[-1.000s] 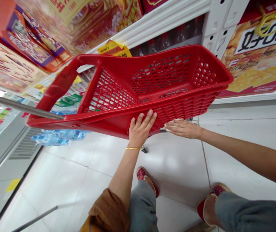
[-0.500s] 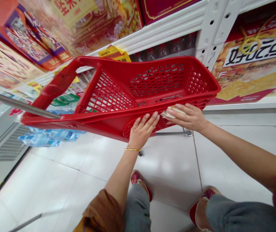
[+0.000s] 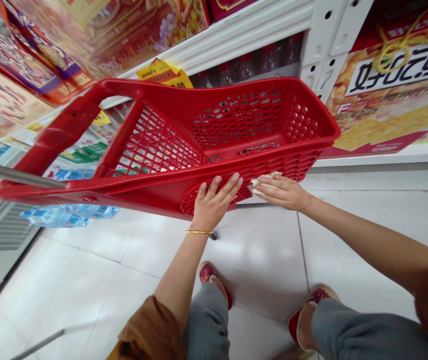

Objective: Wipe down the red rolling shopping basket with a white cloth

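A red plastic shopping cart basket (image 3: 178, 117) with mesh walls stands before me, tilted in view, its long near side facing me. My left hand (image 3: 214, 202) lies flat on that outer side with fingers spread, holding nothing. A gold bangle circles this wrist. To its right, my right hand (image 3: 287, 194) presses a crumpled whitish cloth (image 3: 256, 185) against the mesh below the rim. Much of the cloth is hidden under the fingers. Inside, the basket shows bare red plastic.
White shelving (image 3: 247, 30) with boxed goods runs behind the basket, a cracker box (image 3: 390, 120) at right. Packs of water bottles (image 3: 67, 216) lie on the floor at left, near a vented cabinet (image 3: 5, 237). A metal bar (image 3: 18, 173) meets the basket's left end. Pale tiles surround my feet.
My right hand and the cloth have shifted slightly lower and left along the basket's side. The basket sits further left in view; my left hand stays flat on it.
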`<action>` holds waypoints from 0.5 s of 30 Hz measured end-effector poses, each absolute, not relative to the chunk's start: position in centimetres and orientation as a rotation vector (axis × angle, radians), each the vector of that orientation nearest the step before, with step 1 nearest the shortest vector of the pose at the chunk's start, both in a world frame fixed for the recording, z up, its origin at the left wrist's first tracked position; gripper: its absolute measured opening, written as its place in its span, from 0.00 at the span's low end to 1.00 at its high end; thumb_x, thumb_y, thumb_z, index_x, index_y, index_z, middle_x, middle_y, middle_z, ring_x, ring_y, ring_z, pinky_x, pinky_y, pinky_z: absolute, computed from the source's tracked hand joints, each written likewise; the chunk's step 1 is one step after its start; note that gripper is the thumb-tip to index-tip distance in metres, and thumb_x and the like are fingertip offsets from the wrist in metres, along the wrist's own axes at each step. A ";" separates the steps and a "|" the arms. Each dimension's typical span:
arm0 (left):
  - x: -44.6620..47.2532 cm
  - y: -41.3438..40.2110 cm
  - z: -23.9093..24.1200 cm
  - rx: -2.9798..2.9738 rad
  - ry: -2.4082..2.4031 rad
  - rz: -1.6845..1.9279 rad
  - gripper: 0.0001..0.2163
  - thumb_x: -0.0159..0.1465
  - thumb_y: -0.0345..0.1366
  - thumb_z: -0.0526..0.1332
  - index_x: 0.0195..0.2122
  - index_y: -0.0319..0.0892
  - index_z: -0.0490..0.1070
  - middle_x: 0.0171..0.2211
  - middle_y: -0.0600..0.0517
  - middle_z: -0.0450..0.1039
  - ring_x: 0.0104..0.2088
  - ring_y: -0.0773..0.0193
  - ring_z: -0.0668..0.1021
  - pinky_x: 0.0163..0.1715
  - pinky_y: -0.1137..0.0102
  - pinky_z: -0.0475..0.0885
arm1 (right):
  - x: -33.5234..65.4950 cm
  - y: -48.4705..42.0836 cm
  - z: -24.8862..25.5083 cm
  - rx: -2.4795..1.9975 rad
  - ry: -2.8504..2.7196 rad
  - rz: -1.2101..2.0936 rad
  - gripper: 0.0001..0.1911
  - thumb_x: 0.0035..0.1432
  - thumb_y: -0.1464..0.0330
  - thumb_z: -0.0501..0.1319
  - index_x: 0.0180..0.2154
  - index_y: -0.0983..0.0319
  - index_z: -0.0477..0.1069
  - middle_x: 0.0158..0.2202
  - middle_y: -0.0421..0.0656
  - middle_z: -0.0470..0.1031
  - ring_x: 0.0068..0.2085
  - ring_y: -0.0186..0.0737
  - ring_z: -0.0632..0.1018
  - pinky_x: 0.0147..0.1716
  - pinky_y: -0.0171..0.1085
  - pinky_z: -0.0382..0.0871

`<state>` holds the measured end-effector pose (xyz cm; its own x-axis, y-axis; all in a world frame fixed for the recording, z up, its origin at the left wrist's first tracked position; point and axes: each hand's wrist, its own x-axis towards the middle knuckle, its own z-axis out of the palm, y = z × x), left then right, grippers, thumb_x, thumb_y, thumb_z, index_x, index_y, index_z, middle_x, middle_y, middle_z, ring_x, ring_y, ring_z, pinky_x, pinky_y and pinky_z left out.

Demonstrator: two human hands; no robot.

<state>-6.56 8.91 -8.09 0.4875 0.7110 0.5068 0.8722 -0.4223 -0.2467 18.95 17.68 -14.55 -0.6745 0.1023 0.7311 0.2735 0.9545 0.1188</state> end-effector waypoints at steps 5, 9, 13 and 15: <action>-6.5 9.0 -8.9 -2.287 -1.358 -0.512 0.30 0.66 0.30 0.56 0.67 0.57 0.47 0.63 0.57 0.55 0.66 0.64 0.36 0.65 0.56 0.23 | 19.4 17.8 -18.0 -0.166 -2.338 -0.145 0.23 0.62 0.76 0.58 0.57 0.54 0.65 0.55 0.39 0.72 0.61 0.32 0.67 0.62 0.37 0.61; -6.2 9.1 -9.1 -2.261 -1.323 -0.492 0.29 0.67 0.29 0.54 0.67 0.53 0.47 0.64 0.55 0.54 0.66 0.68 0.37 0.64 0.60 0.21 | 19.8 17.2 -19.2 -0.151 -2.377 -0.180 0.19 0.63 0.75 0.57 0.54 0.56 0.69 0.56 0.41 0.72 0.60 0.35 0.68 0.60 0.39 0.64; -6.0 9.0 -8.8 -2.242 -1.292 -0.464 0.29 0.67 0.29 0.54 0.67 0.52 0.48 0.64 0.54 0.55 0.66 0.69 0.38 0.64 0.62 0.20 | 20.2 16.8 -18.4 -0.161 -2.325 -0.168 0.21 0.62 0.75 0.58 0.54 0.52 0.69 0.54 0.39 0.74 0.59 0.35 0.70 0.59 0.40 0.65; -5.9 9.1 -8.7 -2.220 -1.266 -0.455 0.27 0.68 0.31 0.54 0.67 0.52 0.49 0.63 0.54 0.56 0.66 0.68 0.39 0.64 0.61 0.20 | 20.7 17.0 -17.4 -0.211 -2.232 -0.167 0.23 0.60 0.74 0.61 0.54 0.48 0.69 0.52 0.36 0.75 0.56 0.35 0.72 0.60 0.39 0.64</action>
